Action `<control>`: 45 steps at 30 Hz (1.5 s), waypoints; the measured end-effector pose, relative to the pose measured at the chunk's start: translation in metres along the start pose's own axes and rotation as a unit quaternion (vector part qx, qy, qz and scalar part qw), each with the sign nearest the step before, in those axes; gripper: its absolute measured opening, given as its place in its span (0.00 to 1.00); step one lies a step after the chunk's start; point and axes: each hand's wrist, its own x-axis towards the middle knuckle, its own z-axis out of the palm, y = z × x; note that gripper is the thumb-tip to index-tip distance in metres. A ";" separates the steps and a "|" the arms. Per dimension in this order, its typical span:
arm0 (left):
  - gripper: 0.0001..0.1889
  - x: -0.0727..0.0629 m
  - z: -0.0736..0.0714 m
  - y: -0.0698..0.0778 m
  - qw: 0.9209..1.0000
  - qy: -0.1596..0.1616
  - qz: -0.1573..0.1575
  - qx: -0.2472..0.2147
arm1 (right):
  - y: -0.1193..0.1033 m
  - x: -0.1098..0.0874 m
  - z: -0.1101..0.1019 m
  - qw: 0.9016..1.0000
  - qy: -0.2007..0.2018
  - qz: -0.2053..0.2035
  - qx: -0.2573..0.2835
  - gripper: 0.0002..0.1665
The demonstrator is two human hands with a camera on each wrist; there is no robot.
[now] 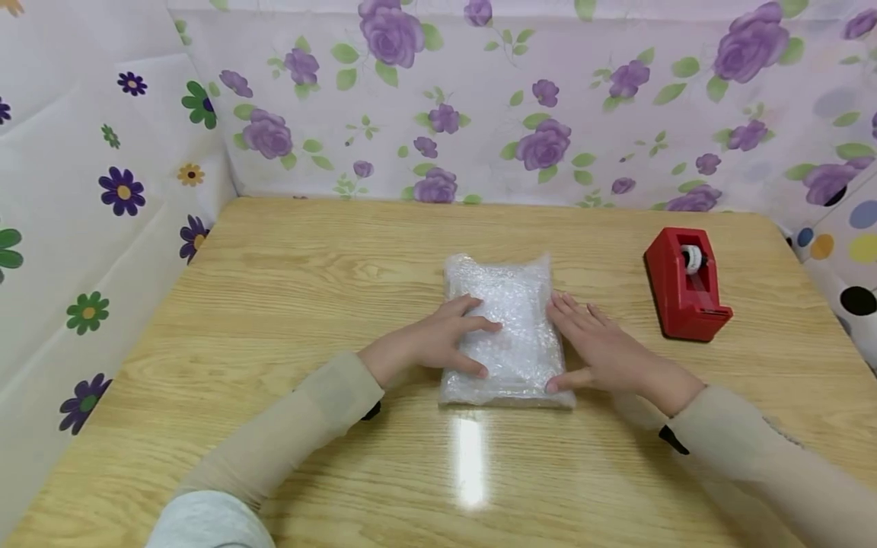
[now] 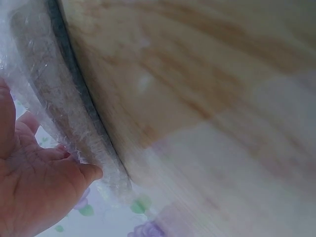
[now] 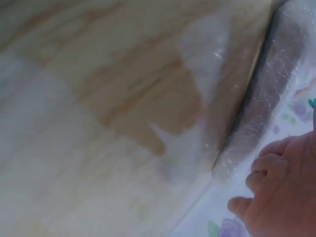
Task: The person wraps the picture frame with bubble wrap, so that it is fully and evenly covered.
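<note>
Centrally, the bubble-wrapped package (image 1: 517, 304) is lying flat on the wooden table (image 1: 274, 289). I am resting the left hand (image 1: 444, 337) on its left side, grip released, fingers spread over the wrap. I am laying the right hand (image 1: 610, 354) along its right edge, grip likewise released, fingers extended, thumb touching near the lower right corner. Obstructions: both hands are covering parts of the package's sides; the right is also coming between it and the red tape dispenser (image 1: 668, 285). That dispenser is sitting farther right, apart, carrying a tape roll (image 1: 691, 259). A rose-printed cloth (image 1: 479, 99) is rising behind; a flower-printed cloth (image 1: 62, 251) is flanking the left, a dotted cloth (image 1: 839, 228) the right.
</note>
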 end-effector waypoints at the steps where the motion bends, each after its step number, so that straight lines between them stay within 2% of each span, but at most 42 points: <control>1: 0.36 0.000 0.000 0.000 1.000 -0.001 -0.002 -0.001 | 0.000 0.001 0.001 1.000 -0.001 0.004 -0.002 0.72; 6: 0.36 0.000 -0.001 0.001 1.000 -0.003 -0.007 -0.004 | -0.002 0.006 0.001 1.000 -0.005 0.006 -0.009 0.75; 10: 0.36 0.005 -0.001 -0.001 1.000 -0.009 -0.001 0.000 | 0.000 0.010 -0.006 0.999 0.013 -0.037 -0.002 0.70; 13: 0.36 0.013 -0.002 -0.003 1.000 -0.008 0.006 0.015 | -0.001 0.017 -0.010 0.996 0.031 -0.083 0.019 0.59; 15: 0.37 0.017 -0.003 -0.004 1.000 -0.007 0.010 0.025 | -0.002 0.023 -0.012 0.993 0.031 -0.109 0.033 0.48; 18: 0.37 0.021 -0.004 -0.006 0.999 -0.011 0.012 0.029 | -0.004 0.030 -0.011 0.991 0.025 -0.124 0.040 0.30; 20: 0.37 0.021 -0.005 -0.007 0.999 -0.014 0.010 0.029 | -0.005 0.034 -0.009 0.990 0.024 -0.129 0.041 0.24; 23: 0.37 0.020 -0.006 -0.008 0.999 -0.011 0.009 0.034 | -0.007 0.039 -0.006 0.990 0.035 -0.134 0.036 0.25; 28: 0.37 0.016 -0.007 -0.007 0.999 0.005 0.019 0.037 | -0.007 0.044 -0.005 0.989 0.053 -0.133 0.039 0.38; 31: 0.38 0.015 -0.007 -0.005 0.999 0.012 0.023 0.042 | -0.007 0.047 -0.008 0.991 0.049 -0.116 0.036 0.45; 33: 0.38 0.015 -0.006 -0.003 0.997 0.020 0.030 0.066 | -0.006 0.050 -0.010 0.993 0.037 -0.105 0.028 0.48; 35: 0.38 0.014 -0.005 0.000 0.993 0.038 0.042 0.106 | -0.006 0.052 -0.013 0.995 0.022 -0.099 0.023 0.49; 37: 0.37 0.011 -0.004 0.004 0.983 0.064 0.058 0.160 | -0.006 0.054 -0.015 0.995 0.012 -0.094 0.021 0.50; 39: 0.35 0.008 -0.001 0.009 0.968 0.095 0.078 0.217 | -0.006 0.056 -0.016 0.996 0.005 -0.091 0.021 0.50; 41: 0.30 0.003 0.003 0.015 0.950 0.119 0.099 0.270 | -0.006 0.058 -0.016 0.996 0.003 -0.089 0.022 0.50; 43: 0.24 -0.001 0.010 0.023 0.930 0.131 0.121 0.322 | -0.005 0.059 -0.016 0.996 0.002 -0.089 0.023 0.50; 45: 0.20 -0.006 0.017 0.031 0.919 0.131 0.128 0.349 | -0.004 0.060 -0.015 0.996 0.001 -0.088 0.024 0.50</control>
